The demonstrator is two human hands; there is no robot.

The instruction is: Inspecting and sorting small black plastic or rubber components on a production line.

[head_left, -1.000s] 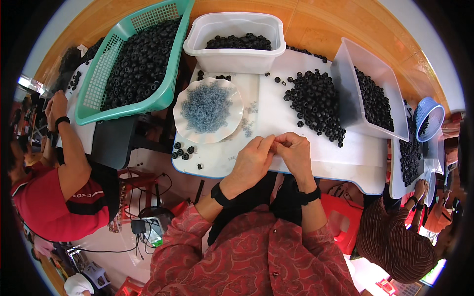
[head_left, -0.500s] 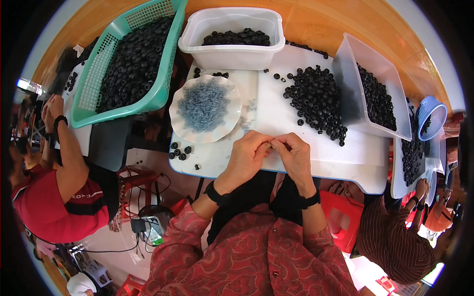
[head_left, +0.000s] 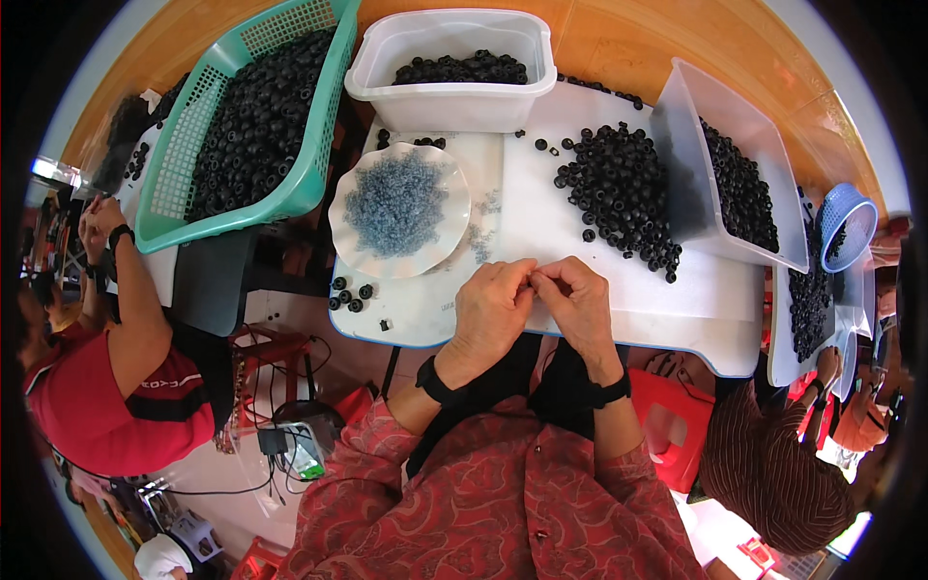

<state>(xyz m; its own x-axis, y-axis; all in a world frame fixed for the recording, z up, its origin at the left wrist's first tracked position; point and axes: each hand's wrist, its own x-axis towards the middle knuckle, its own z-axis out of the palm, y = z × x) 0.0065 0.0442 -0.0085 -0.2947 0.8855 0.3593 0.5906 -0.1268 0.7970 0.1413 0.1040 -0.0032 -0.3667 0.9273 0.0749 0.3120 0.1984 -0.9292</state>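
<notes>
Together, the left hand [head_left: 491, 302] and right hand [head_left: 580, 298] meet at the fingertips above the white counter [head_left: 691, 311], any grip hidden; beyond lie heaped round black pieces [head_left: 619, 184] and translucent blue-grey bits [head_left: 394, 203] on a scalloped white plate [head_left: 455, 218].

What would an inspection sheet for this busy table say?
Surface: blue-rimmed white table.
Job's things: plate of small translucent pieces; heap of black pieces; white tub and translucent bin holding more.
Clutter: loose black pieces near the front-left edge.
Hands: left hand and right hand together at the near edge; anything held is hidden.
Cables: black cables at lower left.
Surroundings: green basket of black pieces; red-shirted co-worker left, striped-shirted co-worker right.
</notes>
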